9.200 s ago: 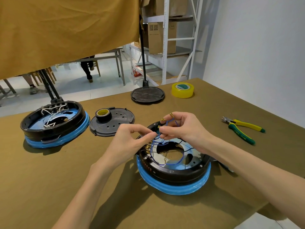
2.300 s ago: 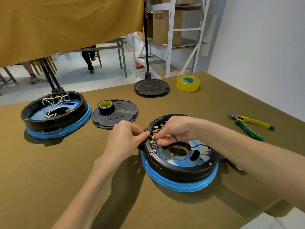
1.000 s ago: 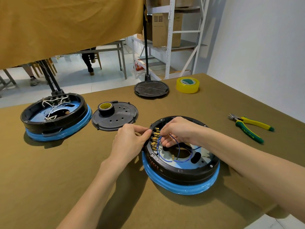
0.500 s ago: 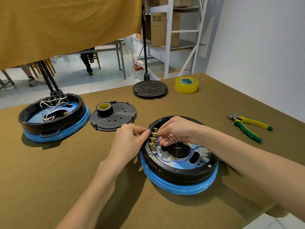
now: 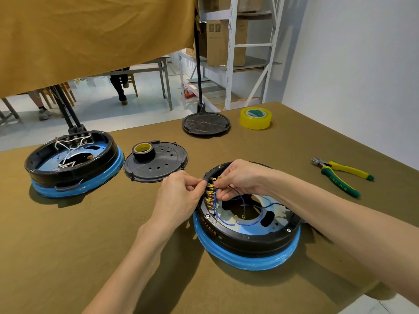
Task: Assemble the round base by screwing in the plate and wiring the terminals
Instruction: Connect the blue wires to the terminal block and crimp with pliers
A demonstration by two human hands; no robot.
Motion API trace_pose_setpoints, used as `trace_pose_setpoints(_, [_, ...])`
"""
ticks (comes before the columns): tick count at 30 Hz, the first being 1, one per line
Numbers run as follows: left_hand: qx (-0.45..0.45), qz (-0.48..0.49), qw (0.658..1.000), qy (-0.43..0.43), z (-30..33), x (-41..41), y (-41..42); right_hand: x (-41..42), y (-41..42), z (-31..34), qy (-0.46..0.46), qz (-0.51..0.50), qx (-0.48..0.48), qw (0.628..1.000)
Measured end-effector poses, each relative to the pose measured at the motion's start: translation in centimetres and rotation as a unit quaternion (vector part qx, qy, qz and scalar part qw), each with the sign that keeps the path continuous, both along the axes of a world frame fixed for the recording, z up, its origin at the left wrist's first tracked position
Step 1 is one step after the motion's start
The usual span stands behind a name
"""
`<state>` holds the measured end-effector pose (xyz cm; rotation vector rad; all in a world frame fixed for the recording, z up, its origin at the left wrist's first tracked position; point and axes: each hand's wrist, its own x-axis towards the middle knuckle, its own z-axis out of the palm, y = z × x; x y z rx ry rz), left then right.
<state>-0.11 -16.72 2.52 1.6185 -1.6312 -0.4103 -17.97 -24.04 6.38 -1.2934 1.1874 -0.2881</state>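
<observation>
Round base (image 5: 247,234), probably heavy and rigid, sat near the table (image 5: 68,245) front. Left hand (image 5: 179,198) pinched its rim by the brass terminals (image 5: 209,196); right hand (image 5: 242,177) pinched a thin, floppy blue wire (image 5: 226,222), likely best gripped near its lug.

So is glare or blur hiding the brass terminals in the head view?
Head view: the terminals are sharp and evenly lit; glare sits only on the metal plate; soft shadows fall toward the viewer; wide-angle bending shows at the shelving.
</observation>
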Motion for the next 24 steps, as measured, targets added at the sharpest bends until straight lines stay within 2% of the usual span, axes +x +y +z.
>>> trace_pose_setpoints(10, [-0.010,0.010,1.000,0.020,-0.3,-0.2,0.1,0.0,0.3,-0.4,-0.003,-0.004,-0.017,1.000])
trace_pose_setpoints(16, [-0.001,0.029,0.999,0.022,-1.1,-0.3,-0.3,-1.8,0.7,-0.4,-0.064,-0.035,-0.001,0.997])
trace_pose_setpoints(24, [-0.010,-0.007,0.996,0.087,-1.9,-0.6,-1.0,-2.1,0.6,-0.7,-0.010,-0.055,-0.120,0.991])
